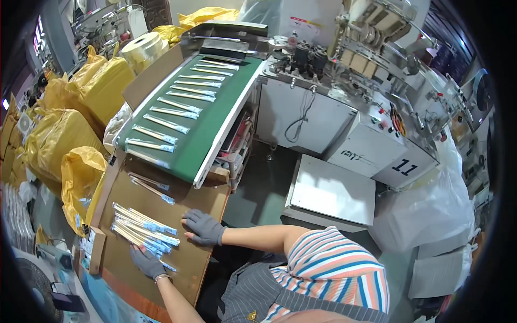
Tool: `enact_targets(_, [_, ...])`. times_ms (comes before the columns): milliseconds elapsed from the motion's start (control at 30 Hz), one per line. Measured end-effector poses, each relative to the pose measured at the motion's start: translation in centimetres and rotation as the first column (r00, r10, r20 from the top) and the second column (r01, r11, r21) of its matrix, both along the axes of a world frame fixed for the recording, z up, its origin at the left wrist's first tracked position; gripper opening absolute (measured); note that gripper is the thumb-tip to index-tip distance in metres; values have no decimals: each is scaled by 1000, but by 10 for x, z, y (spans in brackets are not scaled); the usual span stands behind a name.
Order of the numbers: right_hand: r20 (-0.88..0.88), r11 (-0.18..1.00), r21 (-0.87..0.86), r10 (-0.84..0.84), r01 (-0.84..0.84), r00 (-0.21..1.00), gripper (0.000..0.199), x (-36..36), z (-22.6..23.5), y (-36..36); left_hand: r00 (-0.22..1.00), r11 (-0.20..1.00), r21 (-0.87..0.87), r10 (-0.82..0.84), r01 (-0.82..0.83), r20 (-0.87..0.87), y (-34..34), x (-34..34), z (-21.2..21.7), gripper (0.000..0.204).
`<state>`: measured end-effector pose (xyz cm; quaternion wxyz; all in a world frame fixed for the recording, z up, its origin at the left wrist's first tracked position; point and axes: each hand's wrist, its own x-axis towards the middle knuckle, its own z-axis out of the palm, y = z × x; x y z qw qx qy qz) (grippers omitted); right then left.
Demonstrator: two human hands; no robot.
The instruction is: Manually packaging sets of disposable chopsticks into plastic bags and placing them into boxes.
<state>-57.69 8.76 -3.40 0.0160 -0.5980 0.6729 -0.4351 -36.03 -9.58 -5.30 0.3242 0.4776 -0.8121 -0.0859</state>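
Observation:
A loose pile of wrapped chopsticks (pixel 141 229), slim wooden sticks in clear sleeves with blue ends, lies on the brown board. Against the pile's near edge rests my left hand (pixel 146 262), in a grey glove with bare fingertips; its fingers are extended and touch the packets without closing round them. To the right of the pile, my right hand (pixel 203 227), gloved the same way, lies on the board with its fingers stretched out and nothing in them. Two single packets (pixel 153 191) sit between the pile and the belt.
A green conveyor belt (pixel 186 134) carries several more wrapped packets in a spaced row. Yellow bags (pixel 81 129) crowd the left side, and one yellow bag hangs open (pixel 81 172) beside the board. At right stand a machine cabinet (pixel 366 145) and a low white box (pixel 331 191).

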Motion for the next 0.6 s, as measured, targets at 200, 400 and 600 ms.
enact_targets(200, [-80,999,-48,10,-14,997,41,2,3,-4,1000,1000,-12,14,-14,-23,0,-1,2,51])
enact_targets(400, [-116,997,-67,15,-23,993,42,5,2,-7,999,999,-4,43,-43,-23,1,3,1,50])
enact_targets(600, [-131,999,-39,2,-7,991,43,3,9,-1,996,996,-19,84,-84,2,2,-1,-7,48])
